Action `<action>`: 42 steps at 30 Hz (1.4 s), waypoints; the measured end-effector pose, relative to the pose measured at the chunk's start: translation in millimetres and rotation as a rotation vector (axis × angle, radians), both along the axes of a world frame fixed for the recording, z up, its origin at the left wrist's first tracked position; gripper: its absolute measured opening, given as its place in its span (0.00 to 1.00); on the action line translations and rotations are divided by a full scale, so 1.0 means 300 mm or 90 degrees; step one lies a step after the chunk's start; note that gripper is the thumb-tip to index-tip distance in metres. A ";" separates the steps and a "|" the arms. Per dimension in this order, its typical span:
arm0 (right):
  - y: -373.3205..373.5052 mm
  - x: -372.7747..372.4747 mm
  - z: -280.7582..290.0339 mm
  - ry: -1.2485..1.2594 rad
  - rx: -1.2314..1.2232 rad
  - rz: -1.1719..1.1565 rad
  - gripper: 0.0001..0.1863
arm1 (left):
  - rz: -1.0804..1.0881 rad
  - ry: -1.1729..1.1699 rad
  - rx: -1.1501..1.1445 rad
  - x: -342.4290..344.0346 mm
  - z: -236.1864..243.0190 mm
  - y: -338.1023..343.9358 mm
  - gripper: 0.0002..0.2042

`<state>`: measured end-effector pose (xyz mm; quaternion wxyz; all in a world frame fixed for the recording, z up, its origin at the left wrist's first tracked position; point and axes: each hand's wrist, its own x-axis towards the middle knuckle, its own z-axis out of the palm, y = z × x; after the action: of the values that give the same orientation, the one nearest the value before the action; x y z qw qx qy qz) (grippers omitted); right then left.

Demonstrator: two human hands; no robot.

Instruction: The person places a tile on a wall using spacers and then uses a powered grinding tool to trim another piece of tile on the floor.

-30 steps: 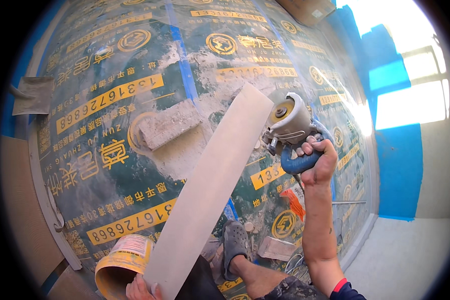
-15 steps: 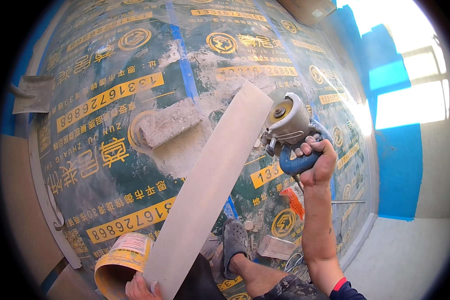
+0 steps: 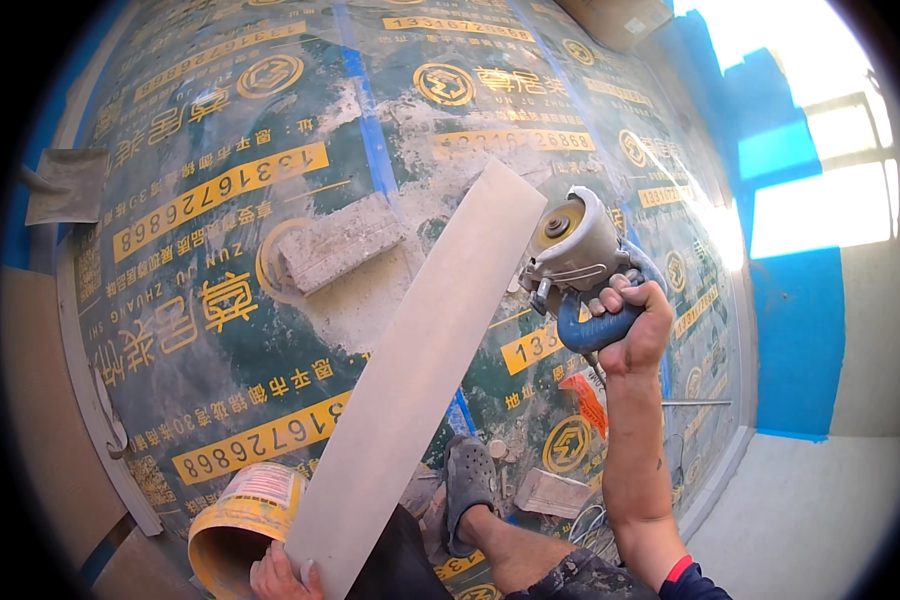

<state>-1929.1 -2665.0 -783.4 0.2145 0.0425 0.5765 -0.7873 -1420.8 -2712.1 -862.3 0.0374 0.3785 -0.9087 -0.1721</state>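
Observation:
A long pale tile strip [image 3: 420, 370] slants from the lower left up to the middle of the view. My left hand [image 3: 284, 576] is closed on its near end, thumb on the face. In my right hand [image 3: 635, 320] is an angle grinder [image 3: 582, 260], gripped by its blue handle. Its yellowish disc [image 3: 558, 226] faces up inside a metal guard, close beside the strip's far right edge. Whether the disc touches the strip or spins, I cannot tell. Next to my left hand a yellow bucket [image 3: 232, 530] lies tipped, its mouth facing me.
Dusty green protective sheeting [image 3: 220, 345] with blue tape covers the floor. A dust-covered block [image 3: 340, 243] lies left of the strip. Near my shoe [image 3: 470, 490] is a small tile offcut [image 3: 553, 493]. A shovel blade [image 3: 67, 187] rests at far left; a cardboard box [image 3: 615, 20] stands at the back.

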 end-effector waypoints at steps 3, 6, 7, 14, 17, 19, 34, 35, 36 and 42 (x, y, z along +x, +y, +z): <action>-0.004 0.007 0.004 -0.004 0.004 -0.007 0.09 | 0.000 -0.001 0.003 -0.004 0.003 -0.003 0.26; 0.005 0.004 -0.004 -0.013 -0.019 -0.008 0.09 | -0.002 0.001 -0.008 -0.008 0.007 -0.004 0.26; 0.005 0.005 -0.004 -0.013 -0.019 -0.008 0.09 | -0.003 -0.001 -0.014 -0.010 0.008 -0.004 0.26; 0.002 0.022 0.007 -0.019 -0.002 0.001 0.09 | -0.005 0.003 -0.010 -0.020 0.019 -0.008 0.26; 0.002 0.028 0.012 -0.026 0.008 0.006 0.09 | 0.000 0.009 -0.007 -0.023 0.019 -0.008 0.25; 0.000 0.035 0.014 -0.031 0.010 0.004 0.09 | -0.007 0.005 -0.008 -0.025 0.024 -0.010 0.26; 0.015 0.053 0.023 -0.031 -0.013 0.025 0.08 | 0.002 -0.002 -0.012 -0.027 0.025 -0.007 0.25; 0.016 0.054 0.022 -0.030 -0.012 0.026 0.08 | 0.002 -0.002 -0.012 -0.023 0.021 -0.005 0.25; 0.017 0.055 0.022 -0.029 -0.011 0.028 0.08 | 0.003 -0.002 -0.006 -0.019 0.018 -0.004 0.25; 0.005 0.068 0.034 -0.036 -0.008 0.009 0.08 | 0.004 -0.007 0.005 -0.013 0.014 -0.006 0.26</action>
<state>-1908.9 -2663.4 -773.1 0.2361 0.0593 0.5658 -0.7878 -1424.7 -2714.0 -858.2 0.0315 0.3823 -0.9071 -0.1735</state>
